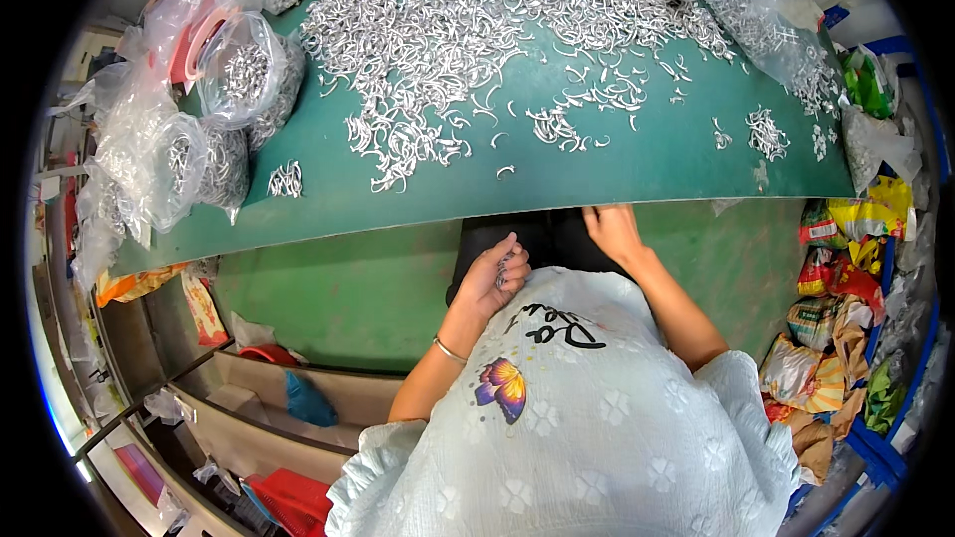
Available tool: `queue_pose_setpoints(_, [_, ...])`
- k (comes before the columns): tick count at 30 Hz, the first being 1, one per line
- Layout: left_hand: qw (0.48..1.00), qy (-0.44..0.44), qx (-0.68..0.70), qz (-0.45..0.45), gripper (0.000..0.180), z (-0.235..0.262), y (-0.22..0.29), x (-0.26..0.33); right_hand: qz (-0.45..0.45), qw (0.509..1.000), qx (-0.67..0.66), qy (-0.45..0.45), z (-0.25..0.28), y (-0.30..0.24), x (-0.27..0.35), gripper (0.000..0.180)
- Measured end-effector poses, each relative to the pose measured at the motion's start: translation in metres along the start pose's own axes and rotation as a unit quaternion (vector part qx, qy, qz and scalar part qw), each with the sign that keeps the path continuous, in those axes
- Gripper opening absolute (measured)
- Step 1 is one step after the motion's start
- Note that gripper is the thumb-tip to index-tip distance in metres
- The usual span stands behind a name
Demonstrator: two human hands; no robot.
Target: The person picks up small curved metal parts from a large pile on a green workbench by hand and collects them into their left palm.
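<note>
My left hand is closed in front of my body, below the table's near edge. Small silver metal pieces show between its curled fingers. To its right, my right hand reaches to the table edge, with its fingertips hidden beneath the tabletop. Many small curved silver metal pieces lie heaped across the far part of the green table. Closer in are a loose cluster, a single curved piece, a small group at the left and another group at the right.
Clear plastic bags of metal pieces stand on the table's left side, and another bag leans at the far right. Colourful packages crowd a blue rack at the right. A wooden drawer-like unit and a red basket are lower left.
</note>
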State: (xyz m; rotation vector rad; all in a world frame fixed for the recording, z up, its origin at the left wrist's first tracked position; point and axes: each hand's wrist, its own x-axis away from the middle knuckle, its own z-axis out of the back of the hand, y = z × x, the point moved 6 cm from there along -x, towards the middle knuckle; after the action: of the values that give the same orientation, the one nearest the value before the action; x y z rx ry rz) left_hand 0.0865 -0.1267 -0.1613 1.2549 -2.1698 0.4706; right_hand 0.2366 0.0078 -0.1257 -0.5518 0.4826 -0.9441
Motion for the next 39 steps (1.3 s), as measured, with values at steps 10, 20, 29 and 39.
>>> queue_pose_setpoints(10, [0.997,0.006,0.049,-0.062,0.025,0.012,-0.008,0.021,-0.152,0.986,-0.041,0.045,0.012,0.039,0.007,0.026])
queue_pose_setpoints(20, [0.993,-0.029,0.095,-0.071,0.024,0.021,-0.009,0.026,0.019,0.951,-0.053,-0.302,0.086,-0.060,0.019,0.033])
queue_pose_setpoints(29, [0.999,-0.029,-0.006,-0.029,0.022,-0.038,0.006,0.012,0.147,0.983,0.105,-0.022,0.068,-0.138,-0.097,0.068])
queue_pose_setpoints(39, [0.998,-0.026,-0.060,0.008,0.019,-0.057,0.019,-0.004,0.146,0.985,0.078,0.050,0.092,-0.092,-0.128,0.022])
